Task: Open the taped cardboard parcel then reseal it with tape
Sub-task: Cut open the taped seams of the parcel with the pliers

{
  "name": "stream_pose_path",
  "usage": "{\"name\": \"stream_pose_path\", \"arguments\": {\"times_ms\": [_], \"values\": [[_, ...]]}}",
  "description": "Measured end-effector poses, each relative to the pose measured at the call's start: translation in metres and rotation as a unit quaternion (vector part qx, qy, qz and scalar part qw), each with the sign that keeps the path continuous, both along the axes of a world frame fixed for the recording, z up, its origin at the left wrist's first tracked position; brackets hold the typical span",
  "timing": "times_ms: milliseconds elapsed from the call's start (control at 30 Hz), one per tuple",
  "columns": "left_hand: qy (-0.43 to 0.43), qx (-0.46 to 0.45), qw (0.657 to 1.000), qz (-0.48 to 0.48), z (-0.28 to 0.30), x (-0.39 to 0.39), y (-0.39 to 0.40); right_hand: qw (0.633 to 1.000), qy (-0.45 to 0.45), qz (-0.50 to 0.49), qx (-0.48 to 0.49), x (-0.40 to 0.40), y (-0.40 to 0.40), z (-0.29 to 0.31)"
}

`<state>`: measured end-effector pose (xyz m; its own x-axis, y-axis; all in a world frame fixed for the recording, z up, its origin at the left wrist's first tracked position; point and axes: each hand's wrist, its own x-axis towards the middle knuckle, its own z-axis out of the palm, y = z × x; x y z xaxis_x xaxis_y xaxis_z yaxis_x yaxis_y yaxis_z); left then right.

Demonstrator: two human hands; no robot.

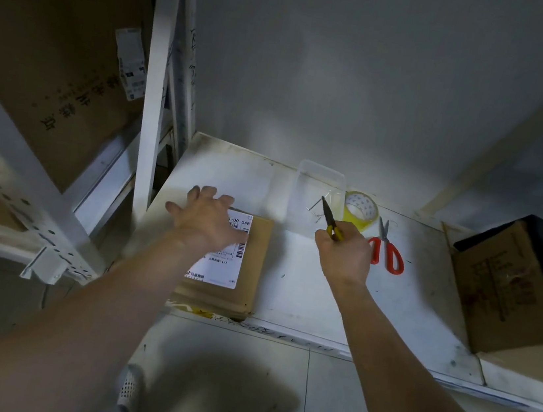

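A flat brown cardboard parcel (252, 265) with a white shipping label (221, 261) lies at the front left of the white shelf (320, 298). My left hand (208, 218) is spread over the parcel's far left corner, fingers straight. To the right of the parcel, my right hand (343, 250) grips a small yellow-handled cutter (329, 218), its dark blade pointing up and away. A roll of yellowish tape (360, 211) stands behind that hand. Red-handled scissors (386, 250) lie just right of it.
A clear plastic tub (317, 191) sits at the back of the shelf beside the tape. An open cardboard box (507, 289) stands at the right end. A large carton (51, 56) fills the rack on the left, behind a white upright post (156, 87).
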<state>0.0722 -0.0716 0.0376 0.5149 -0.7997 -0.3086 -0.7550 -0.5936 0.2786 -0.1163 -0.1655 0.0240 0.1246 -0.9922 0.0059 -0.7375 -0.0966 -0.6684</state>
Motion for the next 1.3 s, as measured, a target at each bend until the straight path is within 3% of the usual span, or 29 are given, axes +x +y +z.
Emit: {"name": "stream_pose_path", "arguments": {"times_ms": [167,267,400,500,567,633,767,867,967,1133,1300], "values": [[0.078,0.006,0.997,-0.001,-0.008,0.021,-0.003,0.994,0.101,0.003,0.053,0.013,-0.036,-0.002],[0.101,-0.015,0.995,0.001,-0.016,0.027,-0.003,0.990,0.111,-0.003,0.085,0.013,-0.042,-0.005],[0.083,-0.014,0.996,0.004,-0.020,0.031,0.001,0.993,0.078,-0.019,0.082,0.008,-0.036,-0.010],[0.058,-0.005,0.998,0.025,-0.022,0.027,0.009,0.996,-0.006,-0.021,0.084,0.008,-0.025,-0.006],[0.045,-0.018,0.998,0.049,-0.023,0.023,0.015,0.985,-0.096,-0.016,0.144,0.011,-0.012,-0.001],[0.084,-0.055,0.990,0.103,-0.025,0.022,0.022,0.963,-0.130,0.000,0.236,0.012,0.002,0.007],[0.237,-0.138,0.924,0.267,-0.020,0.025,0.043,0.930,-0.086,0.036,0.355,0.007,0.024,0.010],[0.326,-0.085,0.893,0.300,-0.018,0.009,0.070,0.923,-0.050,0.048,0.378,0.000,0.039,0.005],[0.425,-0.053,0.849,0.311,-0.019,-0.011,0.091,0.927,-0.059,0.053,0.366,-0.002,0.055,0.000],[0.528,-0.153,0.789,0.275,-0.004,-0.027,0.106,0.938,-0.115,0.019,0.326,-0.008,0.071,0.000],[0.541,-0.211,0.775,0.248,0.010,-0.029,0.101,0.920,-0.189,-0.019,0.342,-0.009,0.081,0.002]]}}
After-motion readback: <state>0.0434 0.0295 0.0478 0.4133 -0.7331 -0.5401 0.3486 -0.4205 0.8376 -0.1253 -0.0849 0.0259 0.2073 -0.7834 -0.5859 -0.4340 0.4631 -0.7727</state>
